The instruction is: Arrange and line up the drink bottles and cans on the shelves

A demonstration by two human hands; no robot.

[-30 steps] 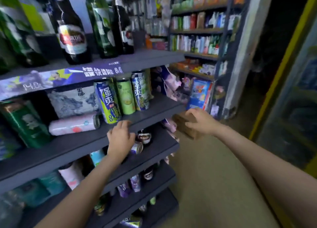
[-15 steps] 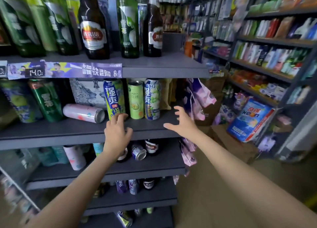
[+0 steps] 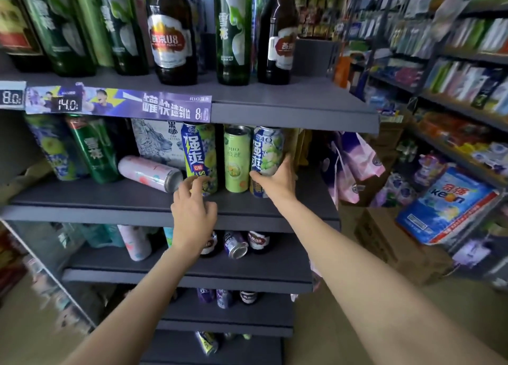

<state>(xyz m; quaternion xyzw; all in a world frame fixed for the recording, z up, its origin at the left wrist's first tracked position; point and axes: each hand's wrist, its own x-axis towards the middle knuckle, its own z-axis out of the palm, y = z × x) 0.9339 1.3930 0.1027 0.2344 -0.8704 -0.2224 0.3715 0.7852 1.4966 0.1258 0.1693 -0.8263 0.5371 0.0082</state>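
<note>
On the middle grey shelf (image 3: 110, 199) three RIO cans stand in a row: a blue-and-yellow can (image 3: 199, 155), a light green can (image 3: 237, 158) and a blue-and-white can (image 3: 268, 150). My right hand (image 3: 277, 180) grips the blue-and-white can low on its side. My left hand (image 3: 193, 210) reaches to the base of the blue-and-yellow can with loosely bent fingers, holding nothing. A pink can (image 3: 148, 172) lies on its side just left of that hand. A green can (image 3: 93, 150) leans further left. Beer bottles (image 3: 170, 34) stand on the top shelf.
A lion-print carton (image 3: 156, 142) sits behind the cans. On the lower shelf, a purple can (image 3: 236, 245) lies on its side among upright ones. Pink bags (image 3: 354, 161) hang at the shelf's right end. A cardboard box (image 3: 390, 243) and a blue package (image 3: 445, 202) sit to the right.
My right hand has moved in from the shelf's front edge and taken hold of the blue-and-white can. My left hand has risen a little toward the blue-and-yellow can.
</note>
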